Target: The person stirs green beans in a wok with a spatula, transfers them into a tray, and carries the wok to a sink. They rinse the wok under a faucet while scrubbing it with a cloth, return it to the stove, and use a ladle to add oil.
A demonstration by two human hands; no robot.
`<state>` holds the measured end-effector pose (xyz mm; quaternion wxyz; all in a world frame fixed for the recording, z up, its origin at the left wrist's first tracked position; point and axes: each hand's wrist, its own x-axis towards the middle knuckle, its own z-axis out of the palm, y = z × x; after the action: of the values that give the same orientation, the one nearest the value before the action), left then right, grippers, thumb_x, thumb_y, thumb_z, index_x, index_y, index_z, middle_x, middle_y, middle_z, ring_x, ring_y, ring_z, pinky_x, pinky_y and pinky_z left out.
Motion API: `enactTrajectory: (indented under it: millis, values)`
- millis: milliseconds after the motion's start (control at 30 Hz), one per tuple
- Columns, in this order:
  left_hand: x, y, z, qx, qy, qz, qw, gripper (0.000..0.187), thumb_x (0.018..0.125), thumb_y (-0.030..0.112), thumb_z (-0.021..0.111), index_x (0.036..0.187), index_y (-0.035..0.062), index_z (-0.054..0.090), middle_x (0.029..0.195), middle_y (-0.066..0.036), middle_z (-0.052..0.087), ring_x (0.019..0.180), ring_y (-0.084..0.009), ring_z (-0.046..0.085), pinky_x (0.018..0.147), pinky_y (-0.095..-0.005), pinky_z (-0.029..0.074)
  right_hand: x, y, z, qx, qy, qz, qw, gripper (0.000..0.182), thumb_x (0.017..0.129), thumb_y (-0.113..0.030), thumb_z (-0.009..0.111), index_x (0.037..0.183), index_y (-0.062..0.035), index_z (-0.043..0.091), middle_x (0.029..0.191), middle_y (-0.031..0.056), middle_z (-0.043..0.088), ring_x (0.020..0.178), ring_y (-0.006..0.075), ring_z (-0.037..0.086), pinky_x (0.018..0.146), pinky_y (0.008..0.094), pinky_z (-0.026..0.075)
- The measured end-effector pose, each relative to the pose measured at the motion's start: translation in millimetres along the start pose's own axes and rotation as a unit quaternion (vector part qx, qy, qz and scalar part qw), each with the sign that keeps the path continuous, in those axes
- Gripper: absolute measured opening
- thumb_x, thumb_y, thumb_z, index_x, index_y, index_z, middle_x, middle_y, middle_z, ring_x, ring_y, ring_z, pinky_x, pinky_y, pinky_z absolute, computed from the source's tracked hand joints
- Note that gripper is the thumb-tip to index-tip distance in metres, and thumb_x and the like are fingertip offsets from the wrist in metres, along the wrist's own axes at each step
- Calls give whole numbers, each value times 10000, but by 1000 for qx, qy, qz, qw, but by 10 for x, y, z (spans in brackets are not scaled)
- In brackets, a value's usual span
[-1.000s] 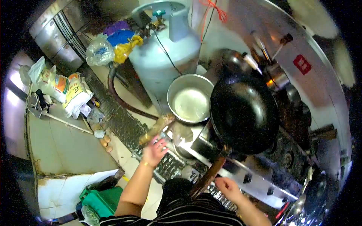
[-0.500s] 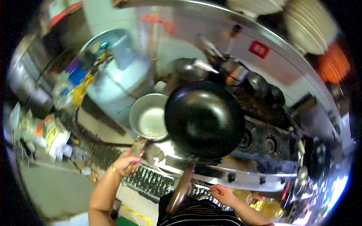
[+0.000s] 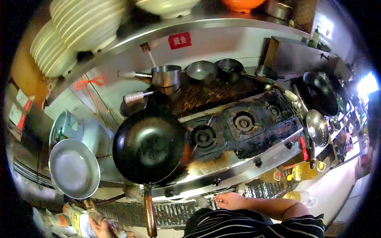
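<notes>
My left hand (image 3: 101,227), at the lower left, is closed round the handle of a grey metal saucepan (image 3: 59,168). The saucepan is tilted so its inside faces me, left of the wok. A black wok (image 3: 149,146) rests at the left end of the stove, its wooden handle (image 3: 149,214) pointing toward me. Near my waist, my right hand (image 3: 230,201) has curled fingers in front of the stove's edge. Whatever its fingertips hold, if anything, is too small to make out.
The gas stove (image 3: 242,123) has several burners. Pots (image 3: 166,79) and pans stand behind it. A ladle (image 3: 316,127) lies at its right end, with oil bottles (image 3: 304,172) below. A gas cylinder (image 3: 93,135) stands left, and stacked bowls (image 3: 87,23) fill the shelf above.
The view has swung to the right. The saucepan in my left hand has moved away from the wok, to the left and nearer me. My right hand stays by my waist.
</notes>
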<state>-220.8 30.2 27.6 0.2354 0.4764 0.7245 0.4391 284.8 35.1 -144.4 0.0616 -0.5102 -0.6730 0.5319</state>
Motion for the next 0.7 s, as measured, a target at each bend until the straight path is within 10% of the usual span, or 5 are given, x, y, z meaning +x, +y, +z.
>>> enactTrajectory:
  millis: [33,67,333,567,700]
  values:
    - [-81,451,92,7,-4,34,999,485,814,108,593,1260,21,424,649,6,498,499,-73,440,426,-209,363,-71,38,-80,15,25,-15,999,427,888,-354,553,1238,-110,543,1123,113,650,944,255,663,828,367,515]
    - [-162,605,20,-96,-19,-131,987,613,797,68,600,1350,18,339,674,-1,463,536,-79,424,461,-225,377,-129,75,-167,11,30,-16,999,424,886,-352,556,1238,-115,545,1118,111,652,945,253,663,826,369,517]
    - [-481,2175,1113,-396,-315,-149,849,578,797,104,526,1339,-22,369,797,-43,499,537,-145,504,428,-295,454,-747,662,-887,43,163,-93,981,387,862,-307,619,1186,-98,584,1032,133,663,882,255,676,765,355,529]
    - [-168,3242,3559,-526,-434,-365,634,386,820,141,610,1159,-27,537,754,-29,569,563,-110,543,495,-232,478,-1717,1286,-1546,182,286,-46,940,362,834,-211,670,1159,-62,610,959,130,678,896,241,667,802,350,527]
    - [149,3308,5153,-581,-374,-389,610,175,796,94,654,938,33,570,711,-24,572,614,-131,569,563,-215,514,-2195,1526,-1856,168,375,-48,910,334,814,-154,681,1116,-21,627,964,152,669,883,251,668,792,347,530]
